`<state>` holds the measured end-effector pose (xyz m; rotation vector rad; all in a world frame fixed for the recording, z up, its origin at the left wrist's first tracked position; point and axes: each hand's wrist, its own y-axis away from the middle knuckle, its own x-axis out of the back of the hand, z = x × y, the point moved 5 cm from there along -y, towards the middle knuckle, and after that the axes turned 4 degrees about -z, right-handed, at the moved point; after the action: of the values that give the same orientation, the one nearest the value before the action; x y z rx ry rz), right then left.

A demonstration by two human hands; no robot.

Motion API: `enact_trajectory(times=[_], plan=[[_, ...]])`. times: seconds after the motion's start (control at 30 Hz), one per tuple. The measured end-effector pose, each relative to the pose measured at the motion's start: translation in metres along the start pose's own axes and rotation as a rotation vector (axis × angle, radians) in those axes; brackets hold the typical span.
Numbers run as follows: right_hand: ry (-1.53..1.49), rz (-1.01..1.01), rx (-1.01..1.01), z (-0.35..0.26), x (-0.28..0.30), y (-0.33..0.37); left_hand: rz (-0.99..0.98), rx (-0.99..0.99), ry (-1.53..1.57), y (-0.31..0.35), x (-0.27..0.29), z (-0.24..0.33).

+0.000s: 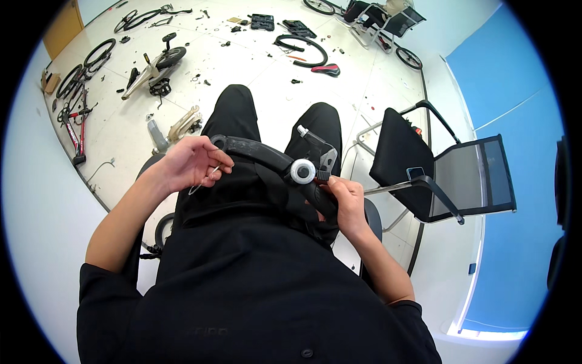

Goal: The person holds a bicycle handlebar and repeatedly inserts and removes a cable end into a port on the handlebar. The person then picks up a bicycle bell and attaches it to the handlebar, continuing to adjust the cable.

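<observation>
Across my thighs lies a black curved bicycle handlebar (pixel 257 153), its left end close to my left hand. A round silver bell (pixel 302 171) with a dark centre sits on its right part, and a grey brake lever (pixel 327 159) sticks up beside it. My left hand (pixel 197 164) is closed, pinching a thin pale cable (pixel 195 189) whose loose end hangs below the fingers. My right hand (pixel 348 203) is closed around the black grip (pixel 319 197) just right of the bell, thumb and forefinger near the lever's mount. The grip's underside is hidden.
A black mesh chair (pixel 403 151) with a phone (pixel 415 173) on it stands to my right. Ahead, the floor holds a small bicycle frame with wheel (pixel 171 57), a tyre (pixel 303 51), a red-black saddle (pixel 326 70), toolboxes (pixel 262 22) and scattered parts. A red frame (pixel 76 130) lies far left.
</observation>
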<state>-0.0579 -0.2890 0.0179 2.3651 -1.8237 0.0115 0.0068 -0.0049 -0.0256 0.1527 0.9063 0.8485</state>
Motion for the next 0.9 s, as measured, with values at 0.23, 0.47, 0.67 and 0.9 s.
enact_trajectory(times=[0.23,0.47,0.67,0.9], plan=[[-0.073,-0.007,0.025,0.0001,-0.0002,0.0002,0.037,0.022,-0.082,-0.0006,-0.0001,-0.0001],[-0.026,0.006,-0.012,-0.0021,-0.0025,-0.0002,0.074,0.015,-0.180,-0.0011,0.0003,-0.0002],[-0.055,0.002,-0.002,-0.0006,-0.0004,0.0003,0.053,0.016,-0.198,-0.0020,0.0016,-0.0006],[-0.027,0.022,-0.021,-0.0022,-0.0011,0.0006,0.065,-0.003,-0.228,-0.0021,0.0023,0.0009]])
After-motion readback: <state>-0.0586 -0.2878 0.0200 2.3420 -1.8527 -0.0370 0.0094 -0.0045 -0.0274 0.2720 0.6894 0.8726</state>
